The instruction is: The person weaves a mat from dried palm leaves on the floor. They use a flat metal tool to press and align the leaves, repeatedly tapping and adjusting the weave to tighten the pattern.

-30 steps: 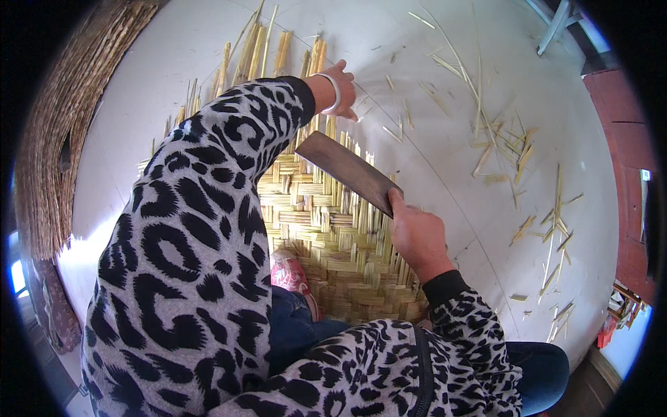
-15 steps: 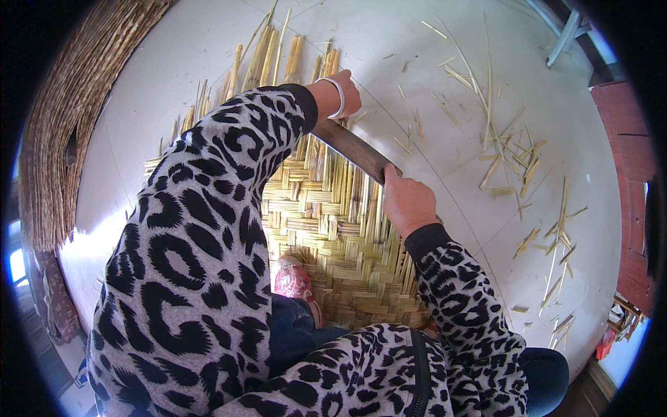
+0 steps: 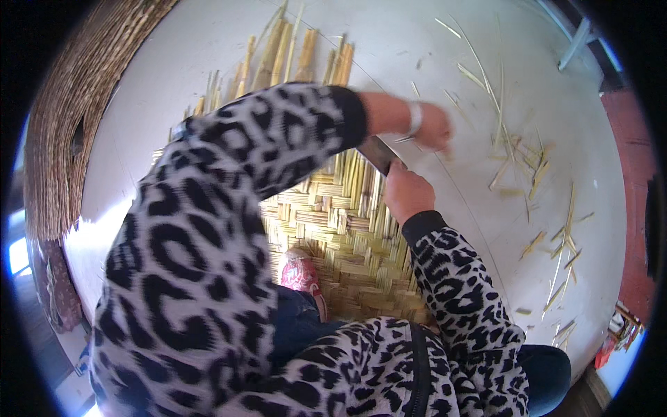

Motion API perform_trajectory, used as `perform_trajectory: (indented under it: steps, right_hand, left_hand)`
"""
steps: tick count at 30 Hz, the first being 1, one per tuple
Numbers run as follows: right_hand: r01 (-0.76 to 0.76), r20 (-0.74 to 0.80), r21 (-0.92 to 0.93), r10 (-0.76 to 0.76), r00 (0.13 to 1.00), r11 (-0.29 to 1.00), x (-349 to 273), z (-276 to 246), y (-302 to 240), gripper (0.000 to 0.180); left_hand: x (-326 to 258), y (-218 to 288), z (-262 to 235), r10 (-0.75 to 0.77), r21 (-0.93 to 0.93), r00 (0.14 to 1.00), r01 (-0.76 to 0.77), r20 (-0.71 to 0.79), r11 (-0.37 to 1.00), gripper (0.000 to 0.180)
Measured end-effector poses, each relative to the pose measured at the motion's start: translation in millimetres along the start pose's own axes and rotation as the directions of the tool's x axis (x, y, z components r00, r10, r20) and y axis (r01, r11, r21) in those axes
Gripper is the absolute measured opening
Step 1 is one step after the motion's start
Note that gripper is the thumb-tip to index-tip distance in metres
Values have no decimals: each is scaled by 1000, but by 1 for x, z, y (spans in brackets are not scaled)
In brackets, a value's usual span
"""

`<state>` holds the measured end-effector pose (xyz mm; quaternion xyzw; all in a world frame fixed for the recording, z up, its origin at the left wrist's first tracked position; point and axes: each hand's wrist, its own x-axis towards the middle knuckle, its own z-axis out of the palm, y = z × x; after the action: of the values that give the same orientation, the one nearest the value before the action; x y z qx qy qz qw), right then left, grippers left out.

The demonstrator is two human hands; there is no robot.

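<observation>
Looks hard, stiff and a bit heavy, so best to hold the flat blade [image 3: 376,153] by its near end, clamped in the right hand [image 3: 408,191] by the right edge of the woven mat [image 3: 316,201] on the floor [image 3: 472,208], with left hand [image 3: 432,127] too blurry to tell its grip.

Floor [image 3: 465,222] was bright, strongest glare at left, washed to white. Woven mat [image 3: 333,233] carried a pale bright patch. Left hand [image 3: 434,127] showed motion blur; right hand [image 3: 410,192] was sharper. Fisheye distortion curved straight edges toward the rim; corners fell to black.
</observation>
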<state>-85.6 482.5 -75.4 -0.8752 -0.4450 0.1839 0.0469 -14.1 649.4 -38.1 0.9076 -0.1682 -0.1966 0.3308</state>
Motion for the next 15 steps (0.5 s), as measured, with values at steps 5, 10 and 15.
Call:
perform_trajectory:
  steps: [5,10,15]
  right_hand:
    - [-13,62,-6,13,998,1000,-18,-19,17,21]
    - [42,99,-54,-37,994,998,-50,-37,33,33]
    - [125,55,-50,-122,991,991,-30,-42,14,37]
  left_hand:
    - [8,-65,-114,-213,35,839,266,-500,963,72]
    - [-87,-144,-39,-544,676,806,536,-232,506,63]
    - [-106,-151,-5,-253,890,964,183,-80,417,38]
